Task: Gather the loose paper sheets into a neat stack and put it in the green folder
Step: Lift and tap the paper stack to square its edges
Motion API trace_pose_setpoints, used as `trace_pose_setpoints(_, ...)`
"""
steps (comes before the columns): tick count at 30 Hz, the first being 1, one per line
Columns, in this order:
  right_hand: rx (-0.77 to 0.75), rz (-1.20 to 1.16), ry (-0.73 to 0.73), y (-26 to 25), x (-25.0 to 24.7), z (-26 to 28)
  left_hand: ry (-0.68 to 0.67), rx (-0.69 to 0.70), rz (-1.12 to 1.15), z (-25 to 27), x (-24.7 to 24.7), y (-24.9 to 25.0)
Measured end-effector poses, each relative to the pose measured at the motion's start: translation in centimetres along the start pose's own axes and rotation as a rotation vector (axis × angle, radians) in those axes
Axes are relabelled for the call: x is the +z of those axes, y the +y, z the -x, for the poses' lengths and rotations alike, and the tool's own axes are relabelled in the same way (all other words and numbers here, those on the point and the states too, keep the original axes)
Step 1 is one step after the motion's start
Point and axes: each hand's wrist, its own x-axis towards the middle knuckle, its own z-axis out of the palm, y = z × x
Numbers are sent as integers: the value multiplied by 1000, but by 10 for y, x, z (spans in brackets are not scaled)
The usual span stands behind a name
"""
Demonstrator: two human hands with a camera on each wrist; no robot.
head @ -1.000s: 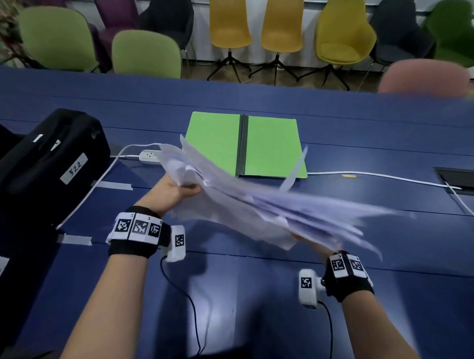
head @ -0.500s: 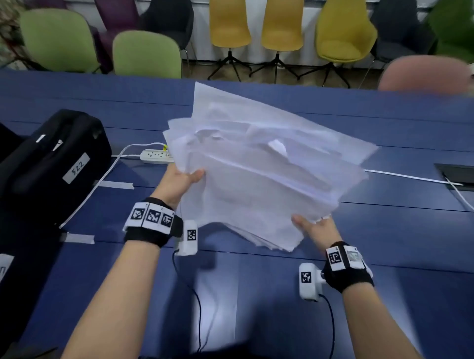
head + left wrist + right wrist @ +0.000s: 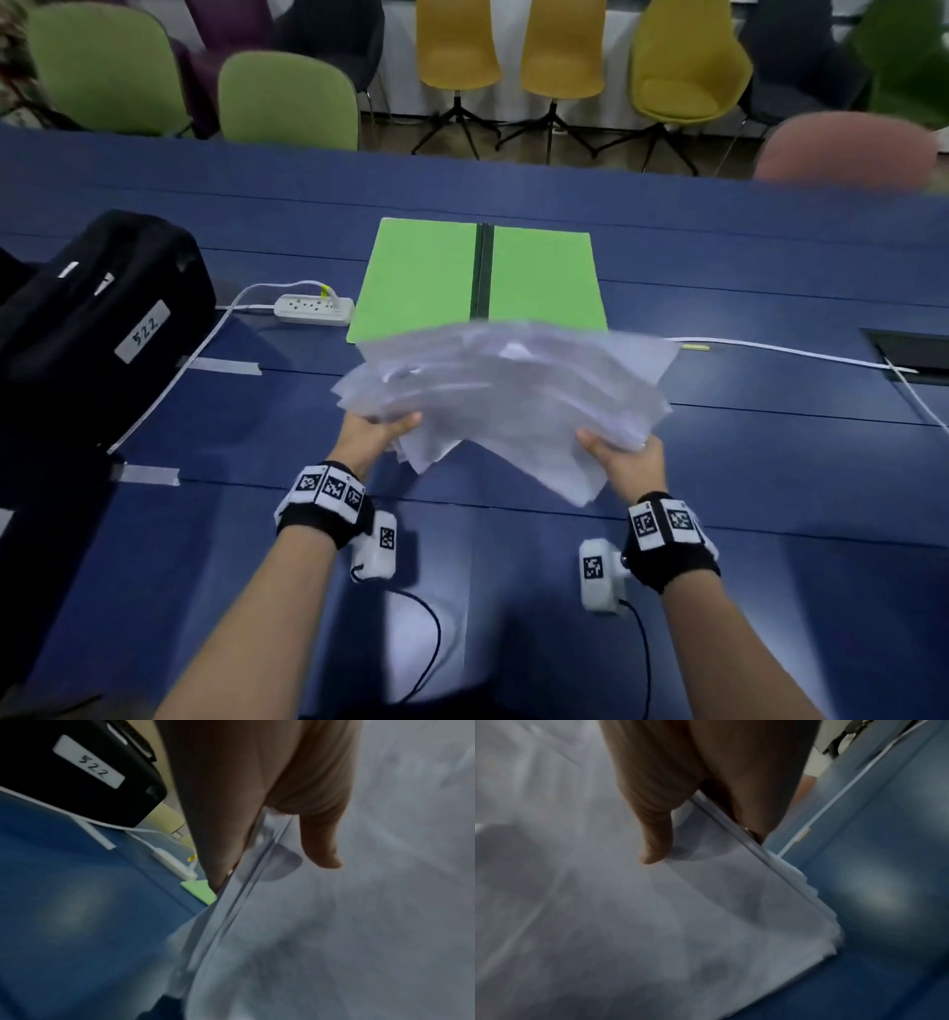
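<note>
A ragged bundle of white paper sheets (image 3: 508, 390) hangs above the blue table (image 3: 770, 462), blurred by motion and lying nearly flat. My left hand (image 3: 377, 431) grips its near left edge, thumb on top (image 3: 318, 841) and fingers underneath. My right hand (image 3: 619, 455) grips the near right edge the same way, thumb (image 3: 654, 833) over the sheets (image 3: 654, 923). The green folder (image 3: 426, 277) lies open just beyond the bundle, its dark spine up the middle. The sheets' far edge covers the folder's near edge. A corner of the folder (image 3: 200, 891) shows past the sheets (image 3: 334, 923).
A black bag (image 3: 97, 308) labelled 522 sits at the left. A white power strip (image 3: 314, 310) with its cable lies left of the folder. Another white cable (image 3: 796, 353) runs right to a table hatch (image 3: 909, 354). Chairs (image 3: 287, 103) line the far edge.
The bundle was tipped up on edge, hiding the folder; now it has swung down flat and nearer to me, and the folder shows again. Both hands have moved in closer on the near edge.
</note>
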Motion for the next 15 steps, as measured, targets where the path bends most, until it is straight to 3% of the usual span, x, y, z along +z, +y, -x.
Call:
trace_pose_setpoints(5,122,6,21,13,-7,-8,-17,28,-22,-11,-3,0)
trace_pose_setpoints(11,-89,40,44,-36,2,-11,96,187,29,-11,11,18)
trace_pose_setpoints(15,-169,-46,31,-45,-1,-4,120,83,35,0,9,13)
